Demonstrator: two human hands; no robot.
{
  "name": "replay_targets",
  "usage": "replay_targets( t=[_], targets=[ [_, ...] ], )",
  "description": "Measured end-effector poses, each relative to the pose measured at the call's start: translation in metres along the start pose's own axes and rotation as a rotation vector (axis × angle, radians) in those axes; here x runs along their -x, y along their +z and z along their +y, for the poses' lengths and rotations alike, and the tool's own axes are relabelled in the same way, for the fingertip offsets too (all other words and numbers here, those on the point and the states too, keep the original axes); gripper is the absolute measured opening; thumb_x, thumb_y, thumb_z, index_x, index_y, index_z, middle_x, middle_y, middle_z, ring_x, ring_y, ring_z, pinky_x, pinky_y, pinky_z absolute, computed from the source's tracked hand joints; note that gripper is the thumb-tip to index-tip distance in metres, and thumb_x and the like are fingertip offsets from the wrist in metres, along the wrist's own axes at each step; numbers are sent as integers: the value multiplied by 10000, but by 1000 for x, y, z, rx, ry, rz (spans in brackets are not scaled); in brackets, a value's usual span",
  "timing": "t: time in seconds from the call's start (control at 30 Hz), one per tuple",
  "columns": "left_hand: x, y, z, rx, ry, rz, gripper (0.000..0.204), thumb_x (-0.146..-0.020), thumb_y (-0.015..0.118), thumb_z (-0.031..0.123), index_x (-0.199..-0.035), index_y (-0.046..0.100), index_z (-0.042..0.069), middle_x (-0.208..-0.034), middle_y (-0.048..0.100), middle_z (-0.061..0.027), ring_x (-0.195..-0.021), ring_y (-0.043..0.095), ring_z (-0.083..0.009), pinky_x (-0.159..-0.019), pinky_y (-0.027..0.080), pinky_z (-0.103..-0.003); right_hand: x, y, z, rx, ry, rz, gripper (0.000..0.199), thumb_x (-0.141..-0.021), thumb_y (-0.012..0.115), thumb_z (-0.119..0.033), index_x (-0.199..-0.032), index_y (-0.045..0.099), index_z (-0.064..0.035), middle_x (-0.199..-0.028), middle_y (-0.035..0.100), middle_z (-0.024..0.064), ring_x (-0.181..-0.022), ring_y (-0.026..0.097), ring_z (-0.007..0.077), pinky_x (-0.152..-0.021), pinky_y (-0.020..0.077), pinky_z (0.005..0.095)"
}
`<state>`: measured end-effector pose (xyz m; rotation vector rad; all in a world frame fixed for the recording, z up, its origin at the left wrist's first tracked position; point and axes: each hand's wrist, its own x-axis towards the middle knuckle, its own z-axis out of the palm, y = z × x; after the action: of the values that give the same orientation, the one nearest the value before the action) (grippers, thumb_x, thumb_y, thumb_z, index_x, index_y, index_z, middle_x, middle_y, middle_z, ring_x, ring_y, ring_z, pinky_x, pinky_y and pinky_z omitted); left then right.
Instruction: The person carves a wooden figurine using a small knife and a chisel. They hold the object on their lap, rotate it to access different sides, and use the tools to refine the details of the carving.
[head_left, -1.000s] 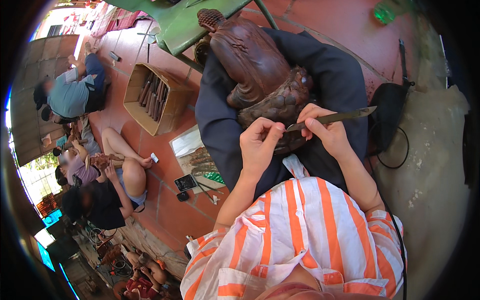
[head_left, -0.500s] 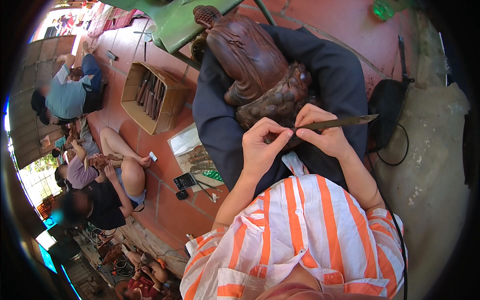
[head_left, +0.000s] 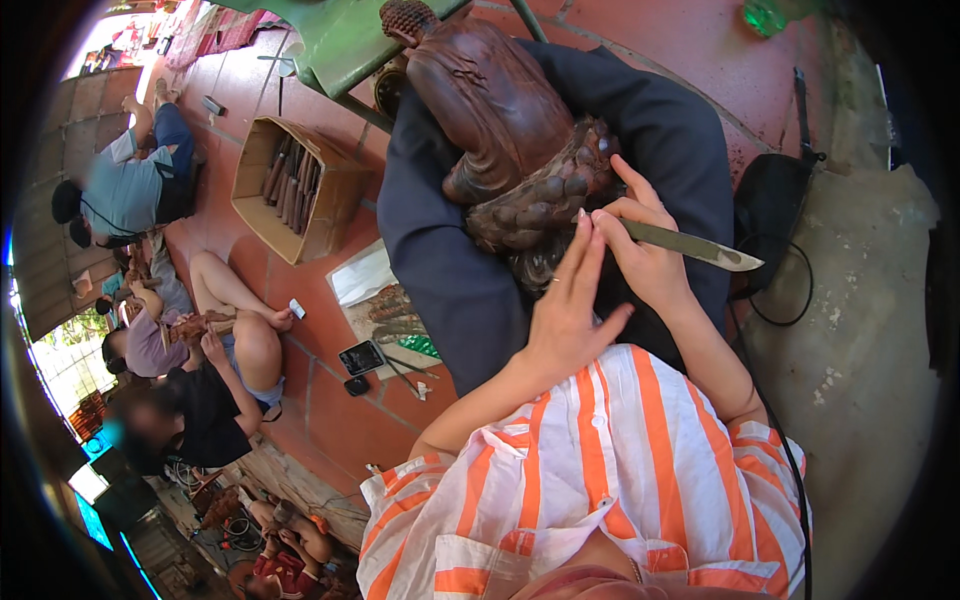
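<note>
A dark brown carved wooden statue (head_left: pixel 500 130) lies on my lap, over dark blue trousers (head_left: pixel 450 270). My right hand (head_left: pixel 645 250) grips a flat metal carving knife (head_left: pixel 700 247), whose blade sticks out to the right, and presses against the statue's knobbly base (head_left: pixel 545 200). My left hand (head_left: pixel 570 305) has its fingers stretched out flat, fingertips touching the right hand's thumb and the knife near the base. I wear an orange and white striped shirt (head_left: pixel 600 470).
An open cardboard box of wooden tools (head_left: pixel 290 190) stands on the red tiled floor at left. Other people sit on the floor (head_left: pixel 200 340) at far left. A phone (head_left: pixel 362 357) and loose tools lie by my leg. A black bag with cable (head_left: pixel 775 210) rests at right.
My left hand has opened from a pinch to flat, stretched fingers. The right hand and knife have shifted slightly down against the statue's base.
</note>
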<state>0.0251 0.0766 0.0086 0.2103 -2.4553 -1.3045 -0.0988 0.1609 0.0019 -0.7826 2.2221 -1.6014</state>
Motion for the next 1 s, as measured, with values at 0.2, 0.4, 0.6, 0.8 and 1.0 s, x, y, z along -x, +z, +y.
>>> replay_targets(
  t=[0.2,0.4,0.6,0.8,1.0],
  targets=[
    [5,5,-3,15,2,-53,1085,-656,786,59,-1466,68,-21,-1484,94,-345,-1331,335,-422,-764,553,-322,-6,9,-10,-63,53,-25,164,-815,635,-143,-807,676,15,-764,639,169,-1189,494,372,-1064,307,441],
    [2,7,-4,75,19,-66,1069,-666,782,61,-1472,82,1,-1492,91,-332,-1353,287,-433,-827,532,-347,-5,9,-2,-65,52,26,148,-797,652,-111,-831,690,27,-1130,588,272,-1172,522,388,-1053,336,415],
    [7,12,-6,138,35,-2,1029,-674,777,62,-1470,129,6,-1508,74,-303,-1357,307,-387,-867,512,-361,-9,4,-11,-93,141,-83,190,-791,673,-153,-833,694,31,-1318,450,295,-1261,434,405,-1049,335,412],
    [-1,12,-4,226,11,-97,1034,-661,785,55,-1473,147,25,-1509,38,-302,-1346,313,-399,-872,509,-354,-13,-4,-4,-185,219,-77,199,-795,671,-162,-836,692,32,-1325,438,279,-1252,445,388,-1022,368,411],
    [5,18,-13,241,69,82,1059,-647,796,56,-1477,138,56,-1502,42,-280,-1317,336,-391,-824,534,-340,-11,13,-18,-14,168,-26,189,-808,673,-172,-872,689,5,-1345,399,291,-1285,406,378,-1050,326,423]
  ],
)
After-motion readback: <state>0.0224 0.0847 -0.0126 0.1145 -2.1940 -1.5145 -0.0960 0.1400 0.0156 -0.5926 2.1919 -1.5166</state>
